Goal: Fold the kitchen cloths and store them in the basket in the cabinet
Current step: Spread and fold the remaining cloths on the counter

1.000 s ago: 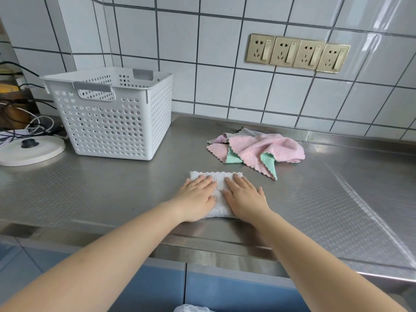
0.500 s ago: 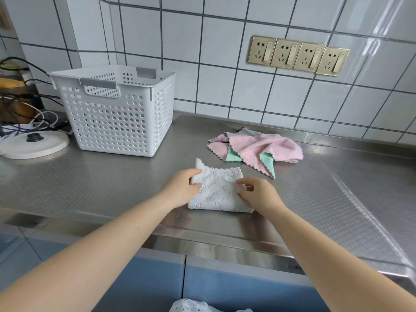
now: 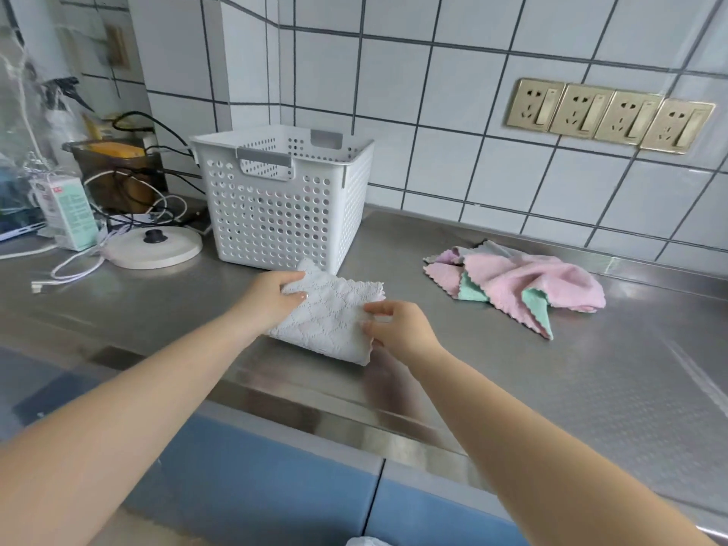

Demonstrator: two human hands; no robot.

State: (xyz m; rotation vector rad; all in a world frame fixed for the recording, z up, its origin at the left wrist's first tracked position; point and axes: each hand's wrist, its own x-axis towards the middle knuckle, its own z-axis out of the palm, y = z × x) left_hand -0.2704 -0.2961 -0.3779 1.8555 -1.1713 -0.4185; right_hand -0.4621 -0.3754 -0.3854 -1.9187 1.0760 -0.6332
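**White cloth held by both hands, just in front of basket**

White cloth, folded, quilted diamond pattern, scalloped edge. Near end sits on the stainless worktop, far corner lifted toward the basket. Left hand grips the far-left corner, thumb on top, fingers curled under. Right hand pinches the right edge between thumb and fingers.

Around it:
- White perforated basket, one, standing on the worktop directly behind the cloth, grey handle inserts, open top. Contents can't be made out. Cloth's raised corner overlaps its lower front wall in view; contact can't be told.
- Cloth pile to the right, well apart from the hands: pink, mint-green and grey layers crumpled together. Exact count not readable.
- Left of basket: round white appliance base with a black centre knob, white cable trailing over the worktop, small mint-and-white carton, dark container with yellow contents, tangled black and white cords.
- Nothing lies between cloth and basket.

Room: white square wall tiles with dark grout, four brass-coloured sockets in a row up right. Blue cabinet fronts below the worktop edge. White scrap at the bottom frame edge, unidentifiable.
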